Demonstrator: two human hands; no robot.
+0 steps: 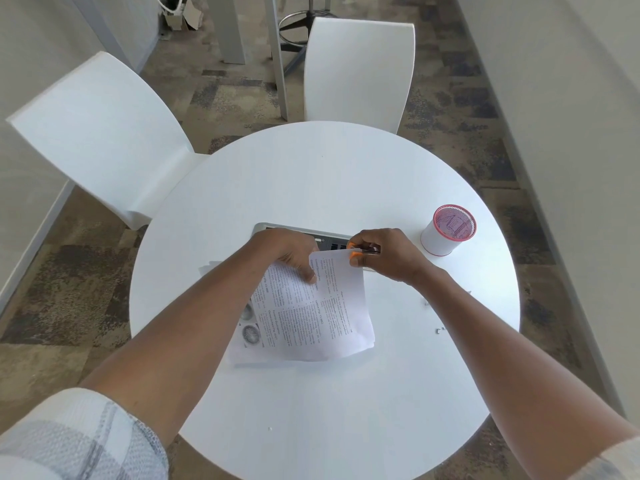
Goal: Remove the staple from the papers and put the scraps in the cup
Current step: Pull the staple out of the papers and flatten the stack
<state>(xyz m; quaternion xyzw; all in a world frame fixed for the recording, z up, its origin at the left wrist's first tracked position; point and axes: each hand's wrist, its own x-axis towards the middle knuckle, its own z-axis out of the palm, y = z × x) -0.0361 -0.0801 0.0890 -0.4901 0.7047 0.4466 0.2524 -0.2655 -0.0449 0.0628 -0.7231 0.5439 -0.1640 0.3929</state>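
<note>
My right grip (384, 252) is squeezing the staple remover (360, 251), my left grip (291, 252) pinching the papers (311, 323). Jerking is risking tearing them.

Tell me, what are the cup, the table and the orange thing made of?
The cup looks like paper or thin plastic: plain matte white wall, red rim; I cannot tell which. The table has a smooth white top with a soft sheen, maybe laminate or paint. The orange tool in the right hand looks like shiny plastic with a dark metal-looking part, mostly hidden.
</note>
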